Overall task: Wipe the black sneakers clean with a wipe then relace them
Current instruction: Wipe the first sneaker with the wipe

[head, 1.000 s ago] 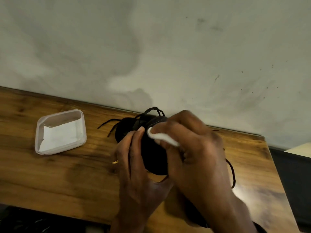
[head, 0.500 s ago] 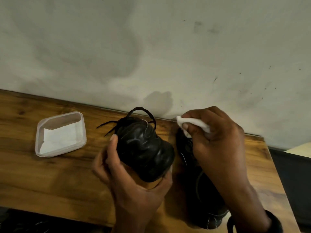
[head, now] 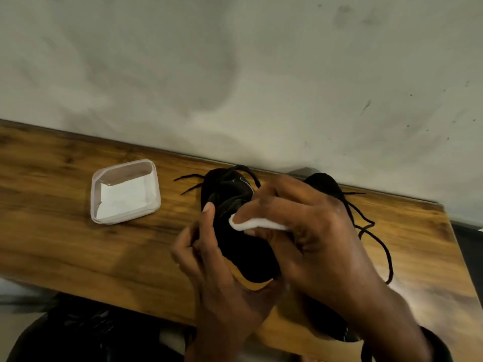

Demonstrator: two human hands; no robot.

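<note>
Gripping a black lace-up sneaker with a tan sole (head: 236,246) from below, the left hand (head: 222,280) has its thumb laid up along the shoe's side and its other fingers curled under the sole. The shoe is lifted off the brown wood-grain table (head: 65,244). The right hand (head: 316,231) comes over the shoe from the other side, pinching a small folded white wipe (head: 258,224) between thumb and fingers. The wipe's rounded end touches the dark upper just beside the tip of the left thumb. The two hands are close together, both busy with this one shoe. Behind and under the right hand lies the second black sneaker (head: 323,182) on the table, mostly hidden: one end shows beyond the right knuckles, the other below the right forearm. Its loose black laces (head: 376,237) trail across the wood to the right of the right hand. Thin black lace ends (head: 188,182) stick out of the held shoe beyond the left thumb. Well to the left of the left hand stands a clear square plastic tub (head: 122,172) holding a flat white sheet (head: 122,202). A stained pale wall (head: 235,74) rises past the table's far edge, beyond both hands.
</note>
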